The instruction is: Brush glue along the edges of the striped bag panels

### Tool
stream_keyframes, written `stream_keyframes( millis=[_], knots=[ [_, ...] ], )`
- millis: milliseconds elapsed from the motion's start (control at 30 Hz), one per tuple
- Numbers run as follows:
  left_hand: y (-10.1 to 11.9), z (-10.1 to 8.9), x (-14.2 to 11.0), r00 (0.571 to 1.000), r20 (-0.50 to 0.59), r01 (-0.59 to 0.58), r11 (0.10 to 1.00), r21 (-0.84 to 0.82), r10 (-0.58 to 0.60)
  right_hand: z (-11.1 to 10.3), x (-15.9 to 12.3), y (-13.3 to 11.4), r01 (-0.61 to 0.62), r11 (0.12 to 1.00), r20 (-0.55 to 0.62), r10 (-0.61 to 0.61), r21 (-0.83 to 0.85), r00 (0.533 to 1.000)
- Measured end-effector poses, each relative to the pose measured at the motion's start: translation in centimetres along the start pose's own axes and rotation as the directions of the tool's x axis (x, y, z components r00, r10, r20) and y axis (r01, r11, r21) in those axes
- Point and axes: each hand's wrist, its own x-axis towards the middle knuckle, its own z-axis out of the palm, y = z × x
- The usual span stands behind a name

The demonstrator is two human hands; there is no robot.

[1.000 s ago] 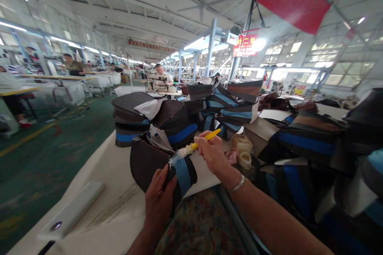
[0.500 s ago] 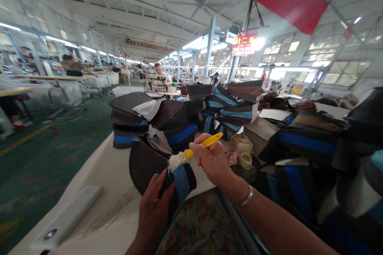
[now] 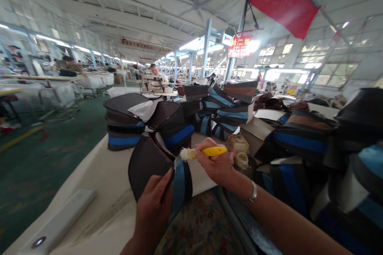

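My left hand [image 3: 154, 207] grips a dark fabric piece with a blue stripe [image 3: 179, 181], holding it upright at the table's near edge. My right hand [image 3: 217, 163] is closed around a yellow-handled brush [image 3: 206, 152]. The brush's pale bristles touch the top of the blue stripe. A dark brown curved piece [image 3: 145, 163] stands just behind the held one. A metal bracelet sits on my right wrist.
Stacks of dark and blue-striped pieces [image 3: 125, 123] crowd the white table [image 3: 98, 175], also on the right [image 3: 302, 143]. Small yellowish pots [image 3: 237, 143] stand beside my right hand. A white flat device [image 3: 56, 225] lies at the near left. Other people work at distant tables [image 3: 154, 77].
The brush has swung from tilted to nearly level and its bristles have moved up to the top of the stripe. My view has shifted slightly right.
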Motion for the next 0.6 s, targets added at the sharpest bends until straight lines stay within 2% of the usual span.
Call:
stream_keyframes(
  millis=[67, 133, 200, 267, 333, 367, 433, 500, 533, 600],
  knots=[
    [0.1, 0.2, 0.0, 0.99, -0.028, -0.132, 0.987, 0.095, 0.136, -1.1, 0.1, -0.6, -0.022, 0.999, -0.073, 0.024, 0.029, 0.997],
    [0.3, 0.4, -0.1, 0.972, -0.019, -0.225, 0.956, 0.185, 0.233, -1.8, 0.1, -1.6, 0.027, 0.998, -0.073, -0.022, 0.059, 0.997],
    [0.6, 0.7, 0.0, 0.951, -0.007, -0.296, 0.915, 0.274, 0.31, -2.1, 0.1, -2.4, 0.144, 0.988, 0.029, -0.146, 0.062, 0.989],
    [0.8, 1.1, 0.0, 0.931, 0.003, -0.345, 0.876, 0.337, 0.366, -2.4, 0.3, -2.7, 0.273, 0.962, 0.221, -0.271, 0.023, 0.937],
    [1.0, 1.3, 0.1, 0.919, 0.034, -0.379, 0.854, 0.356, 0.394, -2.8, 0.7, -2.6, 0.375, 0.924, 0.398, -0.318, -0.072, 0.86],
    [1.1, 1.4, 0.1, 0.914, 0.054, -0.393, 0.846, 0.36, 0.401, -3.0, 0.9, -2.4, 0.412, 0.903, 0.443, -0.322, -0.122, 0.837],
    [1.2, 1.6, 0.0, 0.906, 0.082, -0.415, 0.831, 0.371, 0.416, -3.6, 1.3, -2.2, 0.441, 0.879, 0.415, -0.338, -0.181, 0.845],
    [1.3, 1.7, 0.0, 0.902, 0.085, -0.423, 0.824, 0.379, 0.424, -3.8, 1.5, -2.2, 0.438, 0.886, 0.351, -0.366, -0.152, 0.862],
    [1.3, 1.8, 0.1, 0.903, 0.089, -0.421, 0.825, 0.376, 0.42, -3.8, 1.5, -2.2, 0.442, 0.889, 0.368, -0.374, -0.119, 0.851],
    [1.3, 1.9, 0.1, 0.907, 0.117, -0.418, 0.833, 0.363, 0.404, -3.5, 1.5, -2.2, 0.467, 0.878, 0.484, -0.367, -0.101, 0.794]
  ],
)
